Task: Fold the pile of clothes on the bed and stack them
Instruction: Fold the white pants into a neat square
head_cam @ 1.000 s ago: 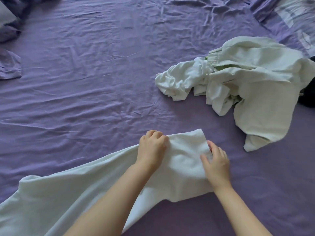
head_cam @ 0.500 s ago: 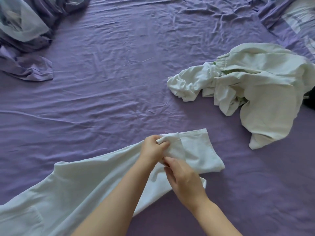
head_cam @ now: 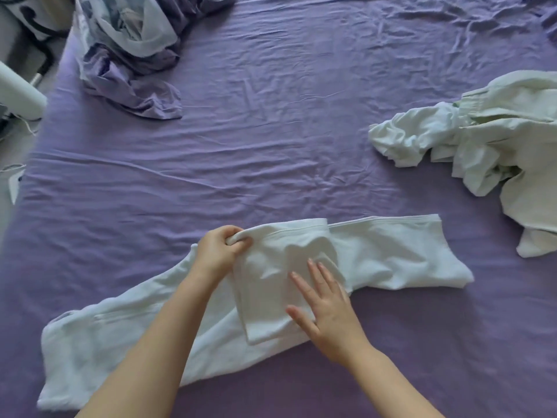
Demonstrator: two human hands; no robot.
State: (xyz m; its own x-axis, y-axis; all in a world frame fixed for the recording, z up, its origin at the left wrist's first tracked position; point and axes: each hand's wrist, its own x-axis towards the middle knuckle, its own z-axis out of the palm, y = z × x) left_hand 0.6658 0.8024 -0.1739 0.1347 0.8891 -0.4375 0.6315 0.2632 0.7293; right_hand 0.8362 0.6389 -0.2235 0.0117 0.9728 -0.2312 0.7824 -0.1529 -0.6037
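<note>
garment: pale trousers on purple sheet, long axis lower left to upper right | left hand grips folded hem | right hand flat, fingers spread on flap (nearer the unfolded end) | unfolded pile far right

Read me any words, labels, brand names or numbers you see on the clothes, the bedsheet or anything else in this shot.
None: no readable text anywhere.
White garment being folded: plain, no tag or print showing.
Pile of pale clothes: no lettering visible.
Purple bedsheet: plain.
Patterned fabric at the top left: blurred shapes only, no letters.
</note>
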